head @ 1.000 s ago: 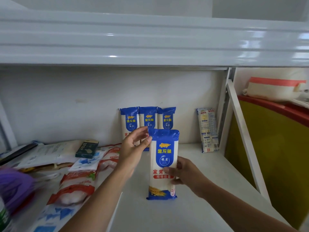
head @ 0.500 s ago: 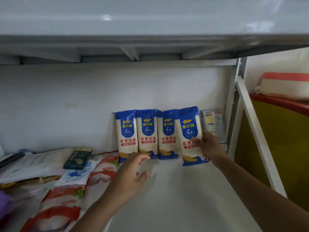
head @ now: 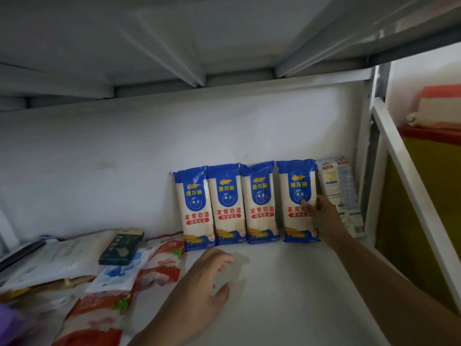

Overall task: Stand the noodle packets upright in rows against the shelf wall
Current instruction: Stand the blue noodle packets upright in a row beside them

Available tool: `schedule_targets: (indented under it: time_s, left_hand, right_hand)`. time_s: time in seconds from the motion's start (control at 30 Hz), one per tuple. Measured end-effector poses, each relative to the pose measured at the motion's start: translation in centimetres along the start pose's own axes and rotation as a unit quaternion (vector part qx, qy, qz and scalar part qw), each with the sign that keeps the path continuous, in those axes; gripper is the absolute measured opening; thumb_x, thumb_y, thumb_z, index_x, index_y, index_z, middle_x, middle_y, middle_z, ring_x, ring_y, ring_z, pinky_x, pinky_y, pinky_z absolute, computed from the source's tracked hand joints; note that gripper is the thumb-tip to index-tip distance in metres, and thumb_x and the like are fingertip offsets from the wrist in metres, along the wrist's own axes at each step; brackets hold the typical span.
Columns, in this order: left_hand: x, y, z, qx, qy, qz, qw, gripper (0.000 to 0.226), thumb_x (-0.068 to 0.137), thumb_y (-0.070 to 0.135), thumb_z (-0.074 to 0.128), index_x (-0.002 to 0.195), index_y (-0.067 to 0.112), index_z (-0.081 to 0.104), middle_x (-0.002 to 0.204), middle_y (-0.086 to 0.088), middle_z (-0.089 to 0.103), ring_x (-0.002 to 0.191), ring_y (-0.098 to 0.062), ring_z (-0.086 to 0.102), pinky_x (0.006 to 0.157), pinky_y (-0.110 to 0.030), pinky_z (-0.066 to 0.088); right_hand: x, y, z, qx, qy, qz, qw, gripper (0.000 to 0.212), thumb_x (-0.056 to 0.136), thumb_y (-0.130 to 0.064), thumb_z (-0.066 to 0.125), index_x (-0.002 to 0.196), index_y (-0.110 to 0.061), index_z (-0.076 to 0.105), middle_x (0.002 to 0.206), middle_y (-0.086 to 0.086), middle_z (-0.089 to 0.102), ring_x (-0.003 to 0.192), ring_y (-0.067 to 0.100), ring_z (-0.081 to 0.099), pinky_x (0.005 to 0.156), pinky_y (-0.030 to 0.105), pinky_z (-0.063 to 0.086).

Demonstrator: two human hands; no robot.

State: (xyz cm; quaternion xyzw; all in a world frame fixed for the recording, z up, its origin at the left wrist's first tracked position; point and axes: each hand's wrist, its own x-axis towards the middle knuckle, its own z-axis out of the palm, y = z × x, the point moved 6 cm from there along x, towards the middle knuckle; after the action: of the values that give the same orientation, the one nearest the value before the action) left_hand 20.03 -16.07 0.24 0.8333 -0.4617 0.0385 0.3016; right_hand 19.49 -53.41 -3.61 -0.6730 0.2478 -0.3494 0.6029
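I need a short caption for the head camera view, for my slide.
Right hand steadies the fourth noodle packet upright against the shelf wall.

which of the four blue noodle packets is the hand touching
The rightmost packet, next to the pale packet by the shelf post. The right hand rests on its right edge; the other three stand untouched, and the left hand hovers over the shelf.

White shelf (head: 287, 283): four upright noodle packets (head: 247, 203), flat pouches (head: 104, 290) left.

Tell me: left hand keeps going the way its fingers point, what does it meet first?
Probably the third blue noodle packet in the row; the left hand points up-right over bare shelf. Depth unclear.
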Motion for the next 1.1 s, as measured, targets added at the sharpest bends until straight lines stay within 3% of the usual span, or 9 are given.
schedule_targets:
  time_s: [0.1, 0.23, 0.47, 0.77, 1.1]
  left_hand:
    - [0.1, 0.0, 0.4, 0.014, -0.016, 0.008, 1.0, 0.039, 0.096, 0.031, 0.065, 0.126, 0.047, 0.046, 0.121, 0.035, 0.041, 0.114, 0.02, 0.042, 0.086, 0.002, 0.039]
    - [0.2, -0.2, 1.1, 0.027, -0.031, 0.017, 0.999, 0.035, 0.095, 0.033, 0.066, 0.122, 0.047, 0.049, 0.123, 0.033, 0.043, 0.117, 0.016, 0.044, 0.084, -0.004, 0.044]
    - [0.4, -0.2, 2.0, 0.036, -0.063, 0.02, 0.997, 0.032, 0.095, 0.034, 0.066, 0.116, 0.049, 0.047, 0.122, 0.033, 0.04, 0.113, 0.011, 0.049, 0.085, -0.005, 0.043]
    - [0.3, -0.3, 3.1, 0.052, -0.106, 0.018, 0.993, 0.029, 0.096, 0.037, 0.064, 0.121, 0.045, 0.05, 0.125, 0.033, 0.033, 0.115, 0.008, 0.049, 0.091, -0.009, 0.046]
    - [0.2, -1.0, 3.8, 0.071, -0.135, 0.014, 0.988, 0.029, 0.095, 0.04, 0.064, 0.121, 0.043, 0.052, 0.128, 0.032, 0.032, 0.113, 0.004, 0.053, 0.098, -0.016, 0.048]
  right_hand:
    - [0.7, 0.6, 0.3, 0.021, 0.0, 0.006, 1.0, 0.03, 0.096, -0.029, 0.069, 0.12, -0.014, 0.063, 0.113, 0.009, 0.076, 0.098, 0.027, 0.075, 0.076, 0.045, 0.064]
    - [1.1, 0.3, 1.1, -0.008, -0.004, -0.002, 1.0, 0.031, 0.098, -0.033, 0.067, 0.121, -0.014, 0.062, 0.108, 0.007, 0.075, 0.085, 0.023, 0.073, 0.043, 0.02, 0.052]
    - [1.7, 0.7, 1.6, -0.012, 0.012, -0.004, 1.0, 0.029, 0.098, -0.033, 0.065, 0.122, -0.017, 0.062, 0.108, 0.002, 0.072, 0.097, 0.023, 0.071, 0.073, 0.038, 0.058]
    - [0.8, 0.0, 1.7, 0.009, 0.013, -0.033, 0.999, 0.024, 0.1, -0.027, 0.063, 0.119, -0.013, 0.061, 0.105, 0.0, 0.071, 0.087, 0.009, 0.069, 0.065, 0.028, 0.055]
    - [0.8, 0.0, 2.1, 0.028, 0.001, -0.036, 0.999, 0.028, 0.101, -0.026, 0.062, 0.124, -0.008, 0.057, 0.11, 0.001, 0.07, 0.088, 0.009, 0.068, 0.058, 0.021, 0.056]
